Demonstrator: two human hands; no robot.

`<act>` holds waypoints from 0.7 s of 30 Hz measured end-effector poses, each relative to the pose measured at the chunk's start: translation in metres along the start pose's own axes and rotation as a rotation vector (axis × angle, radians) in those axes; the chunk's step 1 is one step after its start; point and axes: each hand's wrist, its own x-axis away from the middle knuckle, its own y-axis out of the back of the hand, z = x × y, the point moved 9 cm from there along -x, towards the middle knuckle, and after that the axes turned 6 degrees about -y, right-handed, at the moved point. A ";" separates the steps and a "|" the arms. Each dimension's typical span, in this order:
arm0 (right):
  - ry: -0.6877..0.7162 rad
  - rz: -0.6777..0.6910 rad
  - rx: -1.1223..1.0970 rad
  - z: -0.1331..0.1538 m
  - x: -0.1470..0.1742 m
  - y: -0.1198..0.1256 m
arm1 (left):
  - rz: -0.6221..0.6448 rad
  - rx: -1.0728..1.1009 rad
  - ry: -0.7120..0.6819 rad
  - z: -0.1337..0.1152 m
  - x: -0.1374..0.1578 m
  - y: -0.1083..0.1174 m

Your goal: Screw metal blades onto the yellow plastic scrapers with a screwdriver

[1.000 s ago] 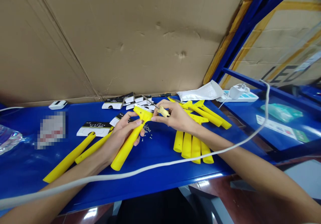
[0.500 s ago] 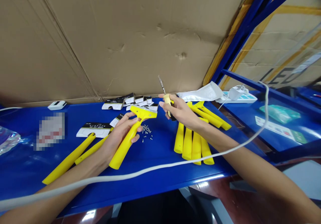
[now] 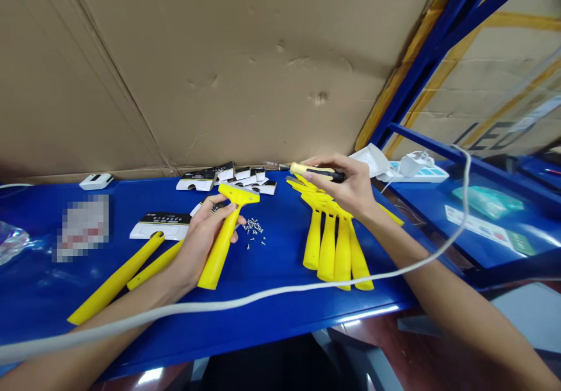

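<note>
My left hand (image 3: 205,236) is closed round the neck of a yellow scraper (image 3: 222,242), whose wide head points away from me with a metal blade edge along it. My right hand (image 3: 348,183) grips a cream-and-black screwdriver (image 3: 318,172); its shaft points left and looks blurred. Below the right hand lies a row of yellow scrapers (image 3: 326,245), heads away from me, partly hidden by the hand. A heap of small screws (image 3: 254,226) rests on the blue table between my hands. Two yellow handles (image 3: 118,277) lie by my left forearm, one partly covered.
Black-and-white blade packets (image 3: 197,180) lie at the back, and another packet (image 3: 160,226) sits left of my hand. A white cable (image 3: 263,293) crosses in front of both arms. A power strip (image 3: 427,172) stands at the back right. Cardboard (image 3: 263,75) walls the rear.
The screwdriver has swung from pointing up and away to lying nearly level, pointing left, as my right hand moved right. The held scraper has shifted slightly left.
</note>
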 end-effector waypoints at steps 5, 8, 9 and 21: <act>0.013 0.052 0.013 0.014 0.006 -0.011 | -0.030 -0.045 -0.033 -0.001 0.000 0.004; 0.039 0.087 0.026 0.015 0.007 -0.017 | -0.026 -0.054 -0.041 -0.003 0.001 0.001; 0.042 0.096 0.037 0.014 0.007 -0.018 | -0.027 -0.053 -0.042 -0.004 0.001 0.001; 0.012 0.151 0.045 0.005 0.009 -0.024 | 0.011 -0.064 -0.049 -0.003 0.002 0.000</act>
